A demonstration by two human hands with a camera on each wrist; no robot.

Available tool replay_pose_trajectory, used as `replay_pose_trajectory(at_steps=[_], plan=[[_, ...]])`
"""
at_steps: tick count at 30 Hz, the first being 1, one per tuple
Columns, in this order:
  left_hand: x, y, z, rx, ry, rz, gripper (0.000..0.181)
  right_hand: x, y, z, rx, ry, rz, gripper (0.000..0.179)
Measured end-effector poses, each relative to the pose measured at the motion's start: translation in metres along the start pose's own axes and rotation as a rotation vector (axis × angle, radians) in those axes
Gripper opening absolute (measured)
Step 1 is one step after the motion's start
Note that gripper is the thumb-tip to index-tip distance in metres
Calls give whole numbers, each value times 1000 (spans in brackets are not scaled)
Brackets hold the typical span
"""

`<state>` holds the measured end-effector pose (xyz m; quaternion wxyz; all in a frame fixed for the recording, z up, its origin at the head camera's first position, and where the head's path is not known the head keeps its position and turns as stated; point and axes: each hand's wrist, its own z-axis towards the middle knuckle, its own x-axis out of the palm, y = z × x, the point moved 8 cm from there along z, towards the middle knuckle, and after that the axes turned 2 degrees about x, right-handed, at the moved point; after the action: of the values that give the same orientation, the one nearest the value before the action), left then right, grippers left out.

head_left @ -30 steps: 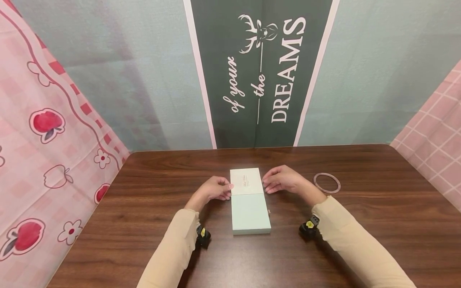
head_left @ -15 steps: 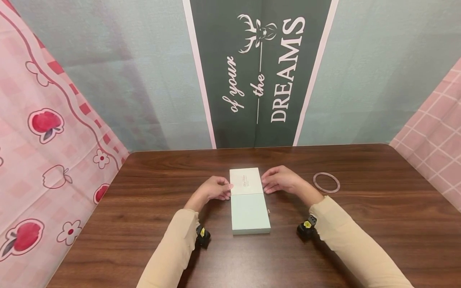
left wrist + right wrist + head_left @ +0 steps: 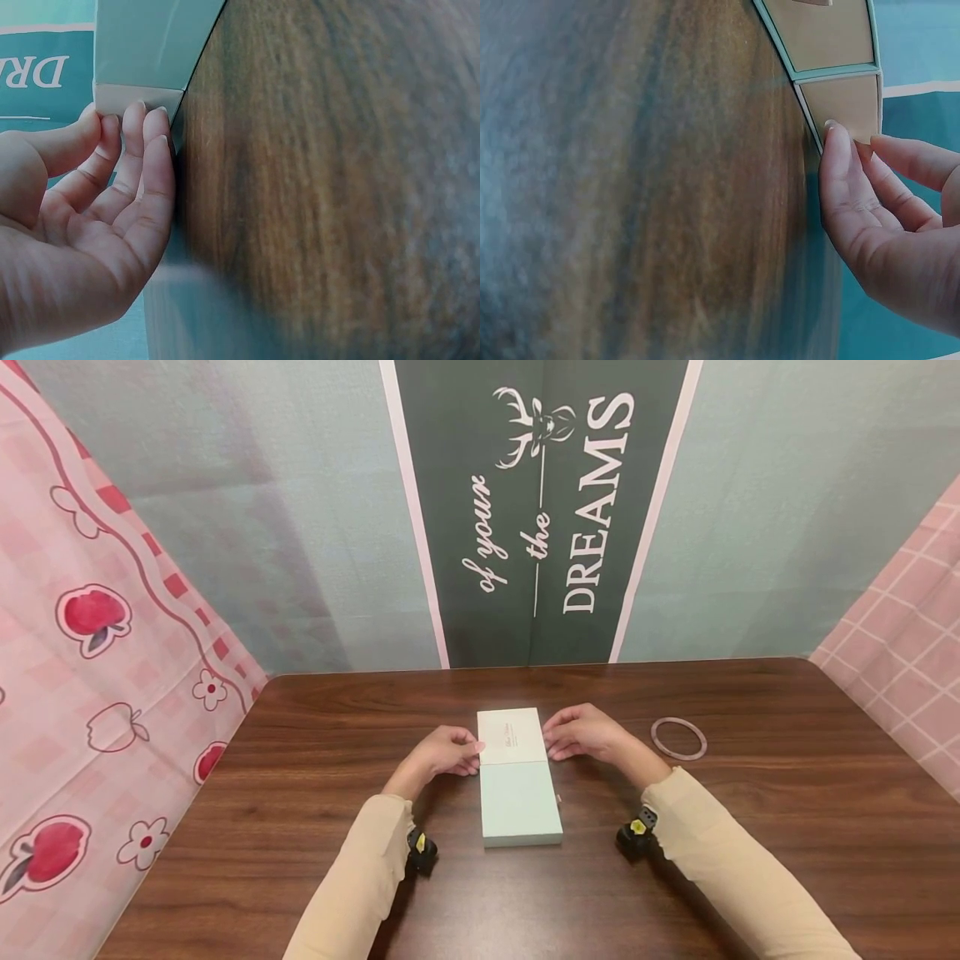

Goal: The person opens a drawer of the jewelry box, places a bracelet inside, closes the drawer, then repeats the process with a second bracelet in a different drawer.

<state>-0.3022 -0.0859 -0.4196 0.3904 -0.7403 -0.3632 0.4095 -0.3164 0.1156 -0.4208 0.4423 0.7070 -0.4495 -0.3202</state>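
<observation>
A slim two-part box lies on the brown table, its far part [image 3: 513, 737] cream with small print and its near part [image 3: 521, 804] mint green. The two parts meet edge to edge. My left hand [image 3: 447, 751] holds the left side of the cream part; in the left wrist view the thumb is at its top edge, the fingers lower along the side. Opposite, my right hand [image 3: 585, 732] holds the right side, thumb at the top edge and a fingertip against the tan side panel [image 3: 844, 105]. A small pull tab [image 3: 558, 799] sticks out of the mint part's right side.
A pale pinkish ring [image 3: 678, 738] lies on the table [image 3: 787, 827] to the right of my right hand. Behind the table hangs a grey-green cloth [image 3: 345, 527] with a dark printed band. Pink patterned cloth [image 3: 112, 693] hangs at the left, and pink checked cloth at the right.
Everything in the head view shifts very slightly up and left. Both hands stay at the sides of the cream part, and the box keeps its pose.
</observation>
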Motion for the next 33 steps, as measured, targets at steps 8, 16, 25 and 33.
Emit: replay_pose_trajectory(at_steps=[8,16,25,33], plan=[[0,2,1,15,34,-21,19,-1,-1,1,-5,-20,10,23],[0,2,1,-4,18,-22,18,-2,-1,1,-8,-34,31,21],[1,2,0,-10,11,-37,16,-3,-5,1,-4,-43,38,19],[0,0,-3,-15,7,-30,16,-4,-5,2,-4,-50,38,18]])
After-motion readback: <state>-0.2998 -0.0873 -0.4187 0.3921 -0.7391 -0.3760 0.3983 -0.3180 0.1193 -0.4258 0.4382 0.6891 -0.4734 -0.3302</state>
